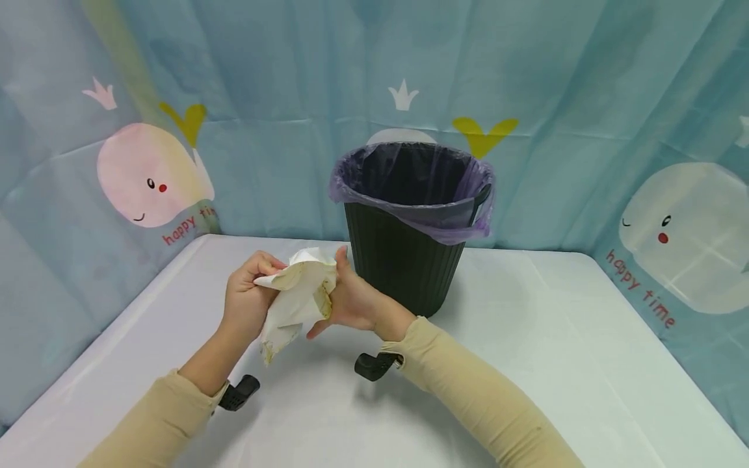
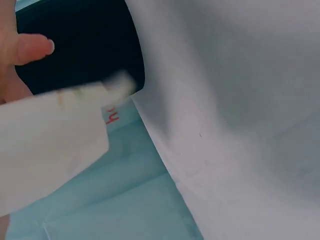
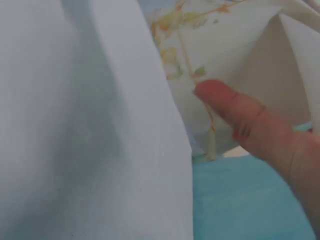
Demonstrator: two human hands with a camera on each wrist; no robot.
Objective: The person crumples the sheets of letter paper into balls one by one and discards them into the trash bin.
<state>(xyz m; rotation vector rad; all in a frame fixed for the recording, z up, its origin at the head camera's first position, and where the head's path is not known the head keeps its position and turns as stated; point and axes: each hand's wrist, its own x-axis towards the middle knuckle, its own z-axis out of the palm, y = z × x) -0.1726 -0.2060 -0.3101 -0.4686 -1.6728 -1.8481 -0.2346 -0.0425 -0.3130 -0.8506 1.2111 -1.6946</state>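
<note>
A crumpled sheet of white paper [image 1: 298, 292] with a yellowish printed border hangs above the table between both hands. My left hand [image 1: 250, 292] pinches its upper left edge. My right hand [image 1: 357, 299] is at the sheet's right side with fingers spread, one pointing up and one down; part of it is behind the paper. In the right wrist view, an extended finger [image 3: 240, 110] overlaps the paper [image 3: 200, 30], where orange and green floral print shows. The left wrist view has the paper [image 2: 50, 145] below an outstretched finger of the right hand [image 2: 35, 48].
Behind the right hand, a black ribbed trash can [image 1: 404, 266] stands toward the back of the white table [image 1: 526, 364], lined with a purple bag [image 1: 462, 218]. A blue curtain [image 1: 281, 175] with cartoon whales surrounds the table's back and sides.
</note>
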